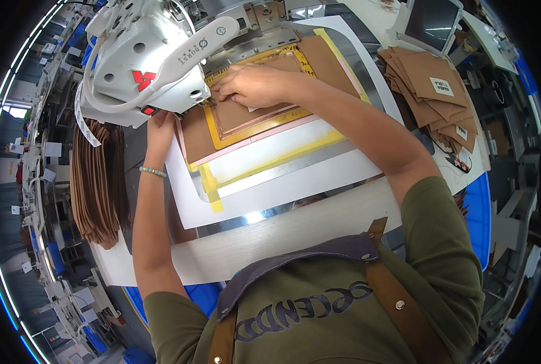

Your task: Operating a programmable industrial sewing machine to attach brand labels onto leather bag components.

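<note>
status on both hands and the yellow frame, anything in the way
Right hand over yellow frame, fingers bent down. Left hand below white machine, fingertips hard to see. Frame lies on brown sheet. Machine blocks part of the view.

An olive shirt point(319, 330), brown riveted straps point(404, 316) and a beaded bracelet point(153, 171) are worn.

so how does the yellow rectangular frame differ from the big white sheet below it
The yellow rectangular frame is smaller; the big white sheet extends well past it. The frame bears dark markings, the sheet yellow tape strips. The frame sits atop the flat brown panel, the sheet below that panel. Both lie flat.
</note>
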Demonstrator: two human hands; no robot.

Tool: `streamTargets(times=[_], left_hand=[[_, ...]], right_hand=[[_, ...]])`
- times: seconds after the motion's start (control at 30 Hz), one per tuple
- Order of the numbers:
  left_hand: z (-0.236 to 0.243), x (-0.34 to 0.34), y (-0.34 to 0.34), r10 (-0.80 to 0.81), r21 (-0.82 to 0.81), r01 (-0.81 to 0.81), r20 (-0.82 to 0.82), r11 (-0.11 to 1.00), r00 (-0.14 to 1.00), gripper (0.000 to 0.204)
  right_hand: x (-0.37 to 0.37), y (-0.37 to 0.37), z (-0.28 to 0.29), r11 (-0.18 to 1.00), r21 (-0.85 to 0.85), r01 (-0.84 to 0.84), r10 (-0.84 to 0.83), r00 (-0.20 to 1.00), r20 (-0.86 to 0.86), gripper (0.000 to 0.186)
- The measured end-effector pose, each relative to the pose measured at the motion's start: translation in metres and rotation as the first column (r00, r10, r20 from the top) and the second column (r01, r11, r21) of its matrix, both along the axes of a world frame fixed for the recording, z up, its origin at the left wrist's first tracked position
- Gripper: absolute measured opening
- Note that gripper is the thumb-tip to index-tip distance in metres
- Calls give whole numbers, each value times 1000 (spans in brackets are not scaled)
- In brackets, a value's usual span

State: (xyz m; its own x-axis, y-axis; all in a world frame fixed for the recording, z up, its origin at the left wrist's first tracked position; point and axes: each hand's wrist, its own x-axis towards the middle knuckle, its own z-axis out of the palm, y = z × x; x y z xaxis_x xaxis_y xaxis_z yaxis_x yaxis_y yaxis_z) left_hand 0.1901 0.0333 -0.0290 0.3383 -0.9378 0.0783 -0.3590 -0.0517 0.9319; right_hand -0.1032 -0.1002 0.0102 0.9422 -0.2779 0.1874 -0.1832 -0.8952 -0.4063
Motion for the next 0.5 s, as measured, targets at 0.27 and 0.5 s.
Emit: streamTargets(times=[0.27,0.5], left_hand=[[19,-11,39,-150,41,145,333,989,931,29],[43,-49,57,-229,-27,305,598,952,768,28]], right_hand=[[-9,10,5,995,28,-97,97,995,-2,29],[-29,22,7,985,-125,-122,131,989,63,28]])
